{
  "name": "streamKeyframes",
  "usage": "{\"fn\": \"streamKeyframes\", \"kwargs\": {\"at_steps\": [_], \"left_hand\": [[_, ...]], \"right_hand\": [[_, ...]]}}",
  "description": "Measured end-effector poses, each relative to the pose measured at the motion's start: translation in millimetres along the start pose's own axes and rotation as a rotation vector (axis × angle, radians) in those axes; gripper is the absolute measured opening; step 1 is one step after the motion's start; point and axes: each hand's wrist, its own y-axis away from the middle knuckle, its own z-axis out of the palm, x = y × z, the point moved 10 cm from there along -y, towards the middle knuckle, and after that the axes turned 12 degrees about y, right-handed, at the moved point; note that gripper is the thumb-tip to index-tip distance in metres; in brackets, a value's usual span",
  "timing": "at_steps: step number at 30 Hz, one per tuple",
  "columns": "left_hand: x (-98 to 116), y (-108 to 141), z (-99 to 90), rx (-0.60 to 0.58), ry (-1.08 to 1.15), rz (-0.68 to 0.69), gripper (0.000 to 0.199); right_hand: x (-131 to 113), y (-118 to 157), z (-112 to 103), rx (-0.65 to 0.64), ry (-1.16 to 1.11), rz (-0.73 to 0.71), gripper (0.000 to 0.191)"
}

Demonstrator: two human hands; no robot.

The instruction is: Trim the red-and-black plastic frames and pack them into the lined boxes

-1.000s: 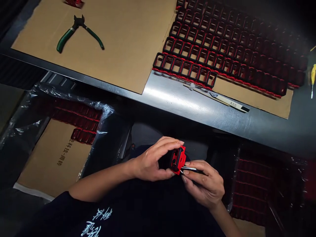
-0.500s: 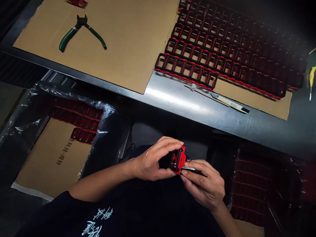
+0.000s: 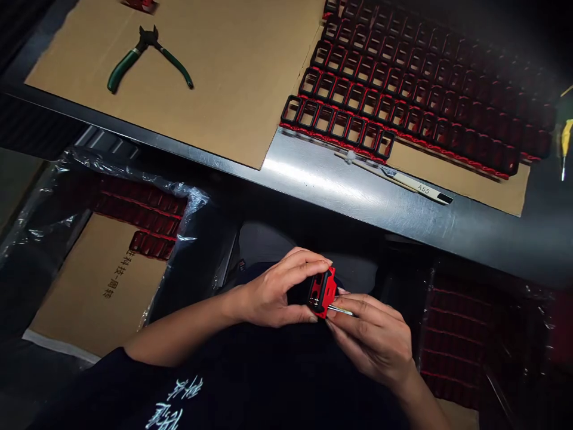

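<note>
My left hand (image 3: 280, 291) grips a small red-and-black plastic frame (image 3: 329, 292) by its two ends, between thumb and fingers, above my lap. My right hand (image 3: 376, 331) is closed on a thin tool with a slim silver metal shaft (image 3: 341, 310). The shaft meets the lower red side of the frame; its handle is hidden in my fingers, so its exact kind does not show. Whether the tip is inside the frame cannot be made out.
On the metal bench (image 3: 308, 179) lie green-handled cutting pliers (image 3: 147, 40), rows of similar frames (image 3: 358, 104), a cream craft knife (image 3: 418, 185) and a yellow-handled tool (image 3: 566, 140). Plastic-lined boxes with more frames stand at left (image 3: 154, 243) and right (image 3: 452, 334).
My right hand has shifted slightly right and down, and the metal shaft now slants more. My left hand and the frame have barely moved.
</note>
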Motion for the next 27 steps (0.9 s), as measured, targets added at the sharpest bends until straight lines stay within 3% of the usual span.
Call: {"fn": "streamKeyframes", "kwargs": {"at_steps": [15, 22, 25, 27], "left_hand": [[-5, 3, -2.1, 0.015, -0.014, -0.02, 0.091], [-2, 0, -5.2, 0.052, -0.005, -0.021, 0.081], [-8, 5, -10.9, 0.143, 0.049, -0.016, 0.078], [-14, 10, -18.4, 0.245, 0.179, -0.014, 0.075]], "right_hand": [[-4, -2, -1, 0.007, 0.033, -0.033, 0.018], [-8, -1, 2, -0.019, 0.022, -0.031, 0.023], [6, -3, -4, 0.05, 0.075, 0.031, 0.023], [35, -8, -18, 0.175, 0.159, 0.108, 0.025]]}}
